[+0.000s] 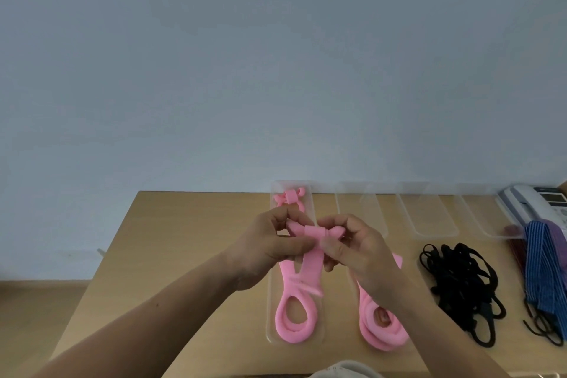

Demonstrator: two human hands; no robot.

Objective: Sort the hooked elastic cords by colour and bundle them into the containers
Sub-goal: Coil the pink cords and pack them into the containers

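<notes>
A: Which step is this?

B: Bundling pink, I'd say. The left hand (270,250) and right hand (356,252) meet above the middle of the tabletop (184,255), and both pinch the pink cord (310,235). Their fingers are curled round a short wrapped section of it.

A: Where is the cord relative to the grip?

B: The wrapped part runs crosswise between the two hands. A strap drops from it toward the front edge, over the leftmost container (271,301). A pink loop shows low in that container. I can't tell whether it is the held cord's tail or a bundle already lying there. Pink hooks peek out at the container's far end.

A: And the other colours?

B: A second pink bundle (383,328) lies near the front edge, partly under the right forearm. The black cords (460,282) sit in a loose heap to its right. The blue cords (540,270) lie by the right edge. Three empty containers (429,224) line the far edge.

A: What does the next move call for?

B: Probably tightening the wrap so it holds, then lowering the bundle into the pink container. The elastic may spring loose if either pinch eases too soon.
</notes>
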